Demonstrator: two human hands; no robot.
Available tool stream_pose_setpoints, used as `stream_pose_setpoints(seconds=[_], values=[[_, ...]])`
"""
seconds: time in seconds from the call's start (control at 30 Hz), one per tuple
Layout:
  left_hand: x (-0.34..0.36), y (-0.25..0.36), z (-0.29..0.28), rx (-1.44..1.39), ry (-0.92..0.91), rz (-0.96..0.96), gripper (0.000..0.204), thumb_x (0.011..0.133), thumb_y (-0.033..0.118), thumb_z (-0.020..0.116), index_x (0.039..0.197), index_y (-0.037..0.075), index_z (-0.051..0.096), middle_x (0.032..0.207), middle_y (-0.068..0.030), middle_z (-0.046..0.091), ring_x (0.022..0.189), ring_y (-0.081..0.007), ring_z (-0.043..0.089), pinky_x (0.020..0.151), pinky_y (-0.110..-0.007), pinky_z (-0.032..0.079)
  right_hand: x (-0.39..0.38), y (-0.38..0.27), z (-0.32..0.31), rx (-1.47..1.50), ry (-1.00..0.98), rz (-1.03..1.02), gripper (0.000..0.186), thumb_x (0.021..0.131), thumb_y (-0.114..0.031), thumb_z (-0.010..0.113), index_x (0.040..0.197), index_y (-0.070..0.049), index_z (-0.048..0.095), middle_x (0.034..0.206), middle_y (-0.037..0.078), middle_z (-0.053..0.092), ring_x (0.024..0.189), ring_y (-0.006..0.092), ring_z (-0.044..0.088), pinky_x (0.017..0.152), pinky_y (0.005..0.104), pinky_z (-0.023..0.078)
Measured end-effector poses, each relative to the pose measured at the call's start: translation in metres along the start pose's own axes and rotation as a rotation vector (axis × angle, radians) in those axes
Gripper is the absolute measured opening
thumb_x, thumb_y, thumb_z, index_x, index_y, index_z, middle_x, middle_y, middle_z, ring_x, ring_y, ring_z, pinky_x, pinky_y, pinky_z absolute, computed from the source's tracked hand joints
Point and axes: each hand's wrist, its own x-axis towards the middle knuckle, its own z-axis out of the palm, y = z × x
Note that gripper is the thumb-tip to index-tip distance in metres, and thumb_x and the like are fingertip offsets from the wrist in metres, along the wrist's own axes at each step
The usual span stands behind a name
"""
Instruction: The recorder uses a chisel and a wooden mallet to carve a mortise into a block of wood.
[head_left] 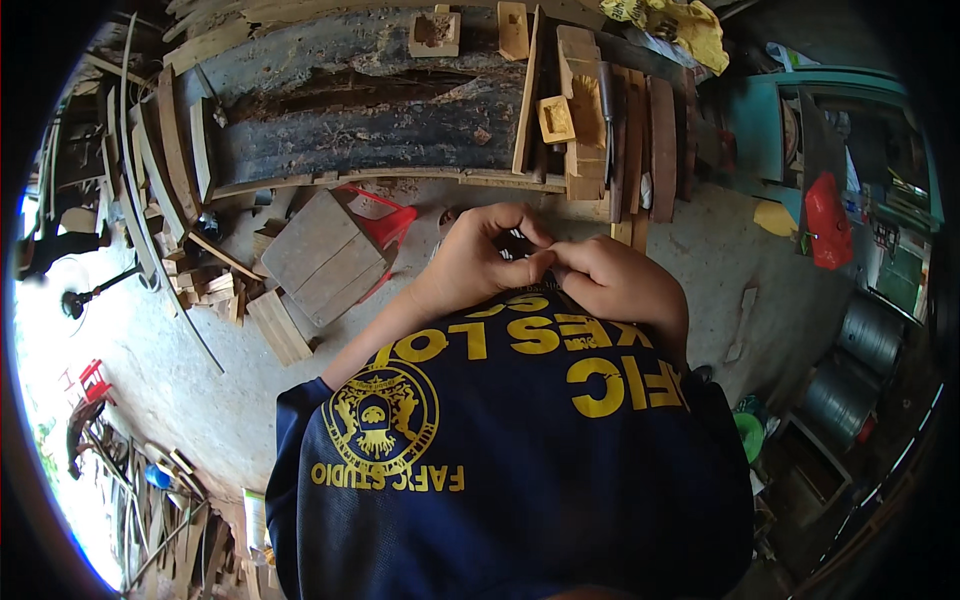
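My left hand (487, 248) is curled in front of my chest, its thumb and forefinger bent toward each other around a gap. My right hand (600, 272) meets it there, its fingertips pressed together against the left thumb and finger. Whatever they pinch, if anything, is too small or hidden to make out. Just beyond the hands is a workbench of dark, rough timber (360, 130). On its right part lie a hollowed wooden block (556, 119) and a long dark tool (606, 95) among upright-laid wood strips.
Two more carved blocks, one square (434, 35) and one narrow (513, 30), sit at the bench's far side. Left of me stand a square wooden stool (326, 257) and a red plastic chair (385, 222). Offcuts (215, 290) lie farther left; a red bag (828, 222) hangs at right.
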Motion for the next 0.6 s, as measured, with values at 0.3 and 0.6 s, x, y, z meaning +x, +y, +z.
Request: stream_pose_setpoints(seconds=[0.3, 0.6], values=[[0.001, 0.003, -0.005, 0.024, -0.053, 0.025, 0.012, 0.08, 0.002, 0.067, 0.089, -0.001, 0.061, 0.094, -0.0038, 0.061, 0.088, -0.0092, 0.058, 0.081, -0.024, 0.047, 0.0, 0.005, 0.004, 0.106, -0.041, 0.004, 0.035, 0.08, -0.005, 0.044, 0.11, 0.001, 0.061, 0.082, 0.021, 0.064, 0.072, 0.0255, 0.063, 0.069, 0.0349, 0.048], [0.026, 0.0, -0.001, -0.067, -0.136, -0.032, 0.01, 0.082, 0.005, 0.068, 0.088, -0.001, 0.063, 0.089, -0.0045, 0.065, 0.083, -0.008, 0.06, 0.075, -0.023, 0.049, -0.006, 0.02, -0.015, 0.177, -0.087, 0.006, 0.028, 0.087, -0.007, 0.046, 0.11, 0.004, 0.058, 0.083, 0.016, 0.065, 0.076, 0.0179, 0.062, 0.071, 0.0309, 0.046]])
